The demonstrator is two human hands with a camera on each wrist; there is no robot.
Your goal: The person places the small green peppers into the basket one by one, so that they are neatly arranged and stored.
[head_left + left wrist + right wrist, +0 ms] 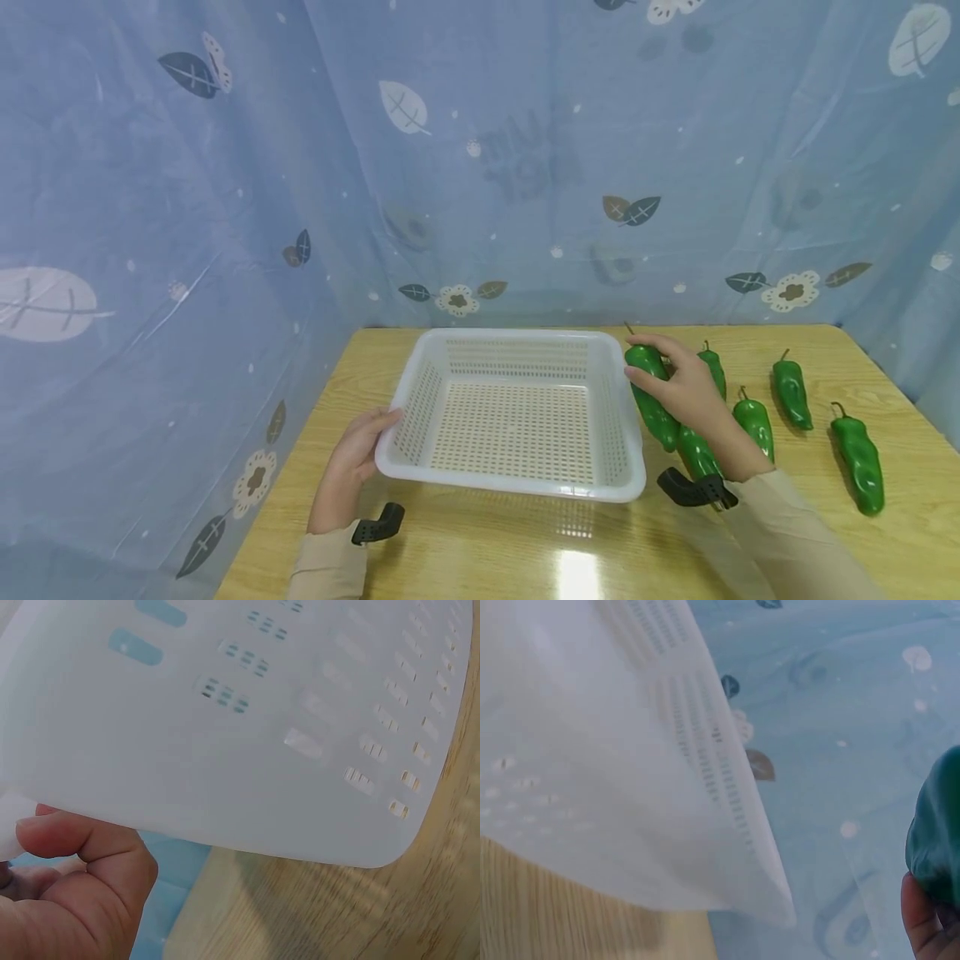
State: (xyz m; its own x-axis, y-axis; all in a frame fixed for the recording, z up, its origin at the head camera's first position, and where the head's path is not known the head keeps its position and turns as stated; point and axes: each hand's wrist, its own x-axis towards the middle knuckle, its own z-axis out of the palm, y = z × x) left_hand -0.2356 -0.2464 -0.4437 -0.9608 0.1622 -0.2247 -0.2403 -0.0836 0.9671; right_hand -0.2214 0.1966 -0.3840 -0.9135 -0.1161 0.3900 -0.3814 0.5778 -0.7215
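Note:
A white plastic basket (513, 433) with slotted sides is held above the wooden table, tilted, with nothing inside it. My left hand (365, 442) grips its left rim; in the left wrist view the thumb (56, 832) lies at the rim's edge. Just past the right rim, my right hand (686, 387) holds a glossy green pepper (651, 408) between thumb and fingers, near its stem end. In the right wrist view only part of that pepper (937, 825) and some fingertips (916, 911) show at the right edge.
Several more green peppers lie on the table's right side, among them one under my right forearm (699, 457), one farther right (791, 392) and one near the right edge (858, 462). A blue patterned curtain (525, 167) encloses the back and sides of the table (465, 542).

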